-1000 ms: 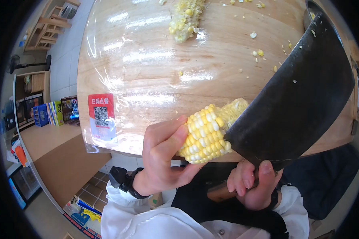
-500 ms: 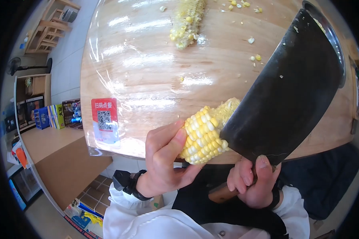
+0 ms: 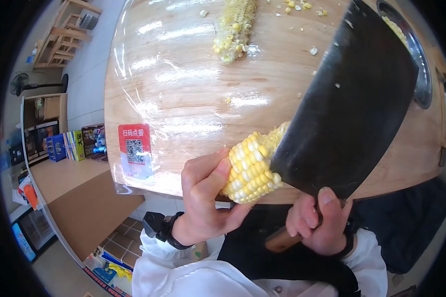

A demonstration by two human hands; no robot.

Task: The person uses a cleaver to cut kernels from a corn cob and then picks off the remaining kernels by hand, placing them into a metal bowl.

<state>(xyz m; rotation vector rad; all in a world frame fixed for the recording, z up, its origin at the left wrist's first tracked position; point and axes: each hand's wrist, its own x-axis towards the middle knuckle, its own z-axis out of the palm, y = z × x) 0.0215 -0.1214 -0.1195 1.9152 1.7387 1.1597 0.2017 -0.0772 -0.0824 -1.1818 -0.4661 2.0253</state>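
Note:
My left hand [image 3: 205, 190] is closed around the lower part of a corn cob [image 3: 250, 171], yellow and white kernels showing. The cob's upper end is stripped of kernels and partly hidden by the blade. In my right hand [image 3: 319, 222] is a wide dark cleaver [image 3: 352, 109], gripped near the joint of its blade and wooden handle. The blade's near corner rests against the cob where the kernels begin. A stripped cob [image 3: 235, 29] lies at the table's far side, a few kernels left on its end.
Loose kernels [image 3: 307, 6] are scattered over the wooden table [image 3: 183, 104]. A metal tray [image 3: 423, 84] with corn stands at the right, partly behind the blade. A red and white QR-code card [image 3: 136, 151] lies at the left. Beyond are a counter [image 3: 74, 183] and wooden chairs [image 3: 67, 42].
The cleaver's blade has swung left and a little closer to upright, uncovering more of the tray and its corn. My left hand keeps its hold on the cob.

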